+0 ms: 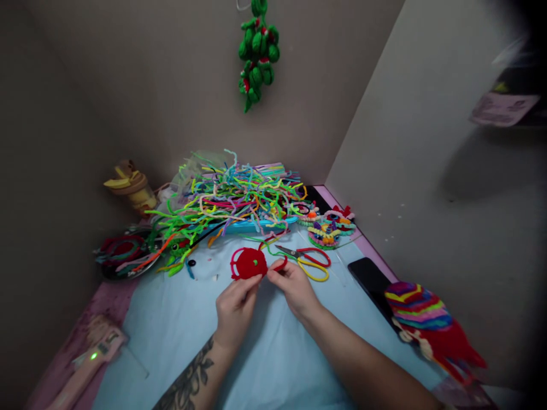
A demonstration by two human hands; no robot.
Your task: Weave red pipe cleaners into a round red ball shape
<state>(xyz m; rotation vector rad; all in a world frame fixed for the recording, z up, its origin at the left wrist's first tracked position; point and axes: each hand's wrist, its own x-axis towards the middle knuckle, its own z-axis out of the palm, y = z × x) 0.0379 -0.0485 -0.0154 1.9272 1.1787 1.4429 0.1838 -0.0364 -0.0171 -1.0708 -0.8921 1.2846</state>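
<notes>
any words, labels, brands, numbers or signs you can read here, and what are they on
No text can be read anywhere.
Pale pink label by the right wall: dark marks, too blurred to read.
Phone: no readable text.
Scissors: no readable text.
Pink glue gun: a green light, no readable text.

Dim light leaves the left wall [47,142] darkest. A soft shadow [474,168] marks the right wall [410,131]. The upper right blurs.
</notes>
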